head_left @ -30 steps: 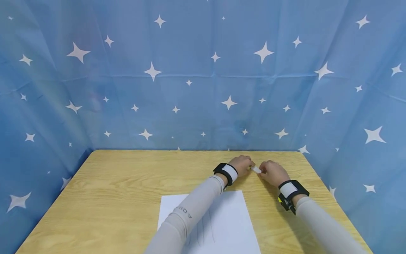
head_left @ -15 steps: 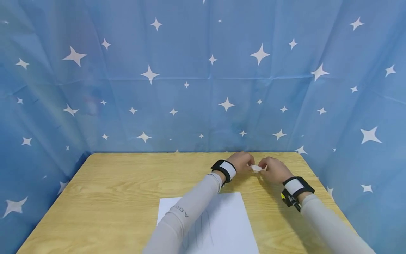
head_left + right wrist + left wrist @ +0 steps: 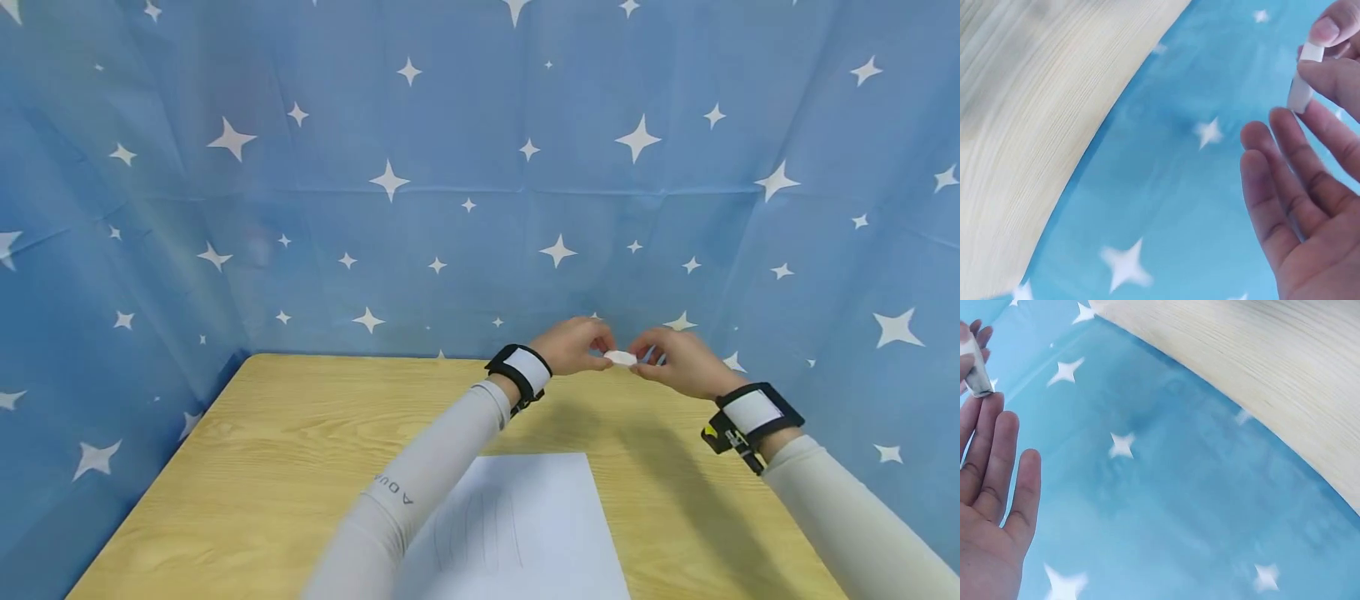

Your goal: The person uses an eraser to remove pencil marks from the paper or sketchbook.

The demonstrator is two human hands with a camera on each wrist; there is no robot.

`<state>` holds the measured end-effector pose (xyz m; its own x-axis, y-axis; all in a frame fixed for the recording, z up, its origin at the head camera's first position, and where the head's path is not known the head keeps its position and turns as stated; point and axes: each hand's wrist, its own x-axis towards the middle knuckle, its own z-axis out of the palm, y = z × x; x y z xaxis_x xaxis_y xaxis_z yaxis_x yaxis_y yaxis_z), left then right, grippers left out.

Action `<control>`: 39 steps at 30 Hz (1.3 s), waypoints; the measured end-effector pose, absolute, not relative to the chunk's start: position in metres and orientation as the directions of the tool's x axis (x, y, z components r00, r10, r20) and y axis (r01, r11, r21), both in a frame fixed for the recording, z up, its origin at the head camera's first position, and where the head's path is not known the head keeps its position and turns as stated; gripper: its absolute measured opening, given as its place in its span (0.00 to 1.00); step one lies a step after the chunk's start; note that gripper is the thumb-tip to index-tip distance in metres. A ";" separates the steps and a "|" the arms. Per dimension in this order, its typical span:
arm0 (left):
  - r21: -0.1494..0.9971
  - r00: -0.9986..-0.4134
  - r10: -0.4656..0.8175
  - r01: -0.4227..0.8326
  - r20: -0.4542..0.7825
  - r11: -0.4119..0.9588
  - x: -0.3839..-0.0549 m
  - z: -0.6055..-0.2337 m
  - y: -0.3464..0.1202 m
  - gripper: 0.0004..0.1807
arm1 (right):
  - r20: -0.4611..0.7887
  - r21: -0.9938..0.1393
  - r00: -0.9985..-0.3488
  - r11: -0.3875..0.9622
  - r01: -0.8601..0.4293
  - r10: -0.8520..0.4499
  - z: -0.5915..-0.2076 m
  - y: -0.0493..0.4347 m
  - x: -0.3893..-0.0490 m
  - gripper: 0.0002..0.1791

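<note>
A small white eraser (image 3: pixel 620 358) is held up over the back right of the table, between both hands. My left hand (image 3: pixel 572 344) pinches its left end with thumb and fingertips. At the opposite end, my right hand (image 3: pixel 682 364) has it between thumb and forefinger. Grey smudges mark one end of the eraser (image 3: pixel 979 381) in the left wrist view. In the right wrist view the remaining fingers (image 3: pixel 1259 181) of the right hand are extended away from the eraser (image 3: pixel 1300 90).
A white sheet of paper (image 3: pixel 555 517) with several thin pencil lines lies at the front of the wooden table (image 3: pixel 322 433), partly behind the left sleeve (image 3: pixel 420 475). A blue curtain (image 3: pixel 450 108) with white stars surrounds the table's back and sides.
Both hands have risen from low over the table's back right, lifting the eraser with them. The right forearm has swung outward to the right. The head view has shifted slightly.
</note>
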<state>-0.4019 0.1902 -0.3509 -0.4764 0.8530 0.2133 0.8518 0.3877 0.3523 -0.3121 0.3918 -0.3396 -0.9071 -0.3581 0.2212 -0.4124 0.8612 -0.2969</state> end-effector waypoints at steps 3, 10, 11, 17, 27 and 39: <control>0.354 -0.490 0.844 0.845 0.217 0.399 -0.400 -0.344 0.167 0.09 | 0.228 -0.316 -0.890 0.834 -0.451 -0.395 -0.340 0.378 -0.320 0.10; 0.421 -0.537 0.801 0.812 0.265 0.405 -0.405 -0.337 0.110 0.10 | 0.229 -0.353 -0.848 0.772 -0.529 -0.477 -0.327 0.334 -0.339 0.11; 0.430 -0.547 0.792 0.805 0.271 0.409 -0.405 -0.336 0.102 0.10 | 0.232 -0.355 -0.842 0.763 -0.540 -0.488 -0.325 0.328 -0.341 0.12; 0.413 -0.589 0.737 0.793 0.332 0.447 -0.399 -0.329 0.066 0.10 | 0.254 -0.384 -0.806 0.710 -0.591 -0.534 -0.318 0.295 -0.350 0.13; 0.060 -0.446 0.711 0.866 0.543 0.497 -0.367 -0.351 0.066 0.15 | 0.235 -0.584 -0.865 0.647 -0.490 -0.444 -0.337 0.280 -0.336 0.15; 0.071 -0.624 0.780 0.781 0.038 0.621 -0.288 -0.442 0.007 0.26 | 0.257 -0.510 -0.887 0.726 -0.462 -0.384 -0.357 0.288 -0.329 0.08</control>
<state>-0.2877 0.0067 -0.4423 -0.6243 0.7803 0.0379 0.7805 0.6211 0.0705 -0.3289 0.2884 -0.3567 -0.8866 -0.3843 0.2574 -0.4625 0.7256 -0.5095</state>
